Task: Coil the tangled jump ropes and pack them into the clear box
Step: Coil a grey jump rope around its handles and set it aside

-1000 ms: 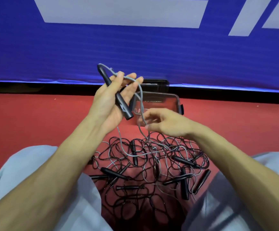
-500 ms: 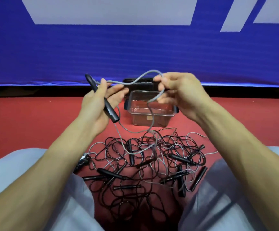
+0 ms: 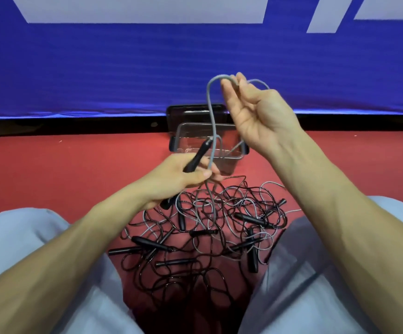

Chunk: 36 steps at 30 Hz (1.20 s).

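One grey rope [image 3: 209,109] runs between two hands. The left hand [image 3: 181,175] grips its black handle [image 3: 197,159] and the cord, and the right hand [image 3: 256,112] pinches the raised loop. One clear box [image 3: 228,165] stands just beyond the tangled pile [image 3: 219,225], which shows roughly nine handles, though I can't count them exactly.

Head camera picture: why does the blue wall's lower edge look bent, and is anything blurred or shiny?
In the head view, the wide-angle lens bows the lower edge of the blue banner; the left hand and its black handle are smeared, probably by motion; the right hand pinching the gray rope looks sharper; the clear box shows faint pale reflections.
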Motion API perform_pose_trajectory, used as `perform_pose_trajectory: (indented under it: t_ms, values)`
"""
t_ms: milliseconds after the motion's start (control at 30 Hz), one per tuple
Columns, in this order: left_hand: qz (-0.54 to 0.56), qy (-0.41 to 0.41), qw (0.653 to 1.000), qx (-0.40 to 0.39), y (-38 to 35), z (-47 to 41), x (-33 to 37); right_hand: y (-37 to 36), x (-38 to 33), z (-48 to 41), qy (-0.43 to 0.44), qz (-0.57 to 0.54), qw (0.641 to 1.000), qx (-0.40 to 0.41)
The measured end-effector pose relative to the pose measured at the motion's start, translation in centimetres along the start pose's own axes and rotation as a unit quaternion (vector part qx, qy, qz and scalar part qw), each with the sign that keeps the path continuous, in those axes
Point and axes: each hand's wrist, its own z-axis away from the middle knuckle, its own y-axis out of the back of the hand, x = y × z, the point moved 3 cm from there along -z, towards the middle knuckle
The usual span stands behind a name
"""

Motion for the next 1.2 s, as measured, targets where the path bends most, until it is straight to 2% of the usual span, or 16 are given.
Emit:
perform_pose_trajectory:
  t_ms: [100,200,333,400,433,533,633,733,833,900,967,1100,1200]
  values:
    - [0.06,-0.003,0.994,0.092,0.4,-0.4,-0.2,1.1,0.3,-0.2,-0.011,0.054,0.998,0.041]
    - [0.139,-0.027,0.979,0.148,1.3,-0.4,0.4,2.0,0.9,-0.1,-0.033,0.199,0.977,0.067]
    - [0.24,-0.064,0.952,0.179,2.5,0.0,1.6,2.5,2.4,-0.3,-0.023,0.453,0.89,0.042]
    - [0.303,-0.089,0.933,0.174,3.2,0.3,2.2,2.6,3.5,-0.2,-0.064,0.497,0.865,0.01]
    - [0.342,-0.104,0.919,0.167,3.5,0.5,2.6,2.8,4.1,-0.1,-0.091,0.514,0.853,-0.001]
    - [0.471,-0.147,0.857,0.146,4.9,1.3,3.6,3.5,5.5,0.1,-0.155,0.598,0.786,-0.031]
    - [0.567,-0.183,0.791,0.137,6.4,1.8,4.0,4.0,7.0,0.1,-0.185,0.659,0.726,-0.072]
    - [0.606,-0.192,0.758,0.147,7.3,1.9,3.6,4.7,7.8,0.3,-0.197,0.688,0.692,-0.09]
    - [0.622,-0.194,0.741,0.162,7.9,1.9,3.3,4.8,7.7,0.2,-0.191,0.674,0.709,-0.079]
    - [0.622,-0.19,0.739,0.175,8.2,1.8,3.0,4.4,7.1,0.0,-0.162,0.645,0.745,-0.06]
    - [0.601,-0.179,0.756,0.189,8.4,1.5,2.7,3.8,6.2,-0.2,-0.143,0.585,0.797,-0.041]
    - [0.483,-0.12,0.842,0.209,7.3,0.5,2.1,2.5,4.1,-0.4,-0.135,0.391,0.911,0.002]
    - [0.327,-0.07,0.928,0.165,5.3,0.3,1.7,1.3,2.8,-0.1,-0.115,0.189,0.975,0.027]
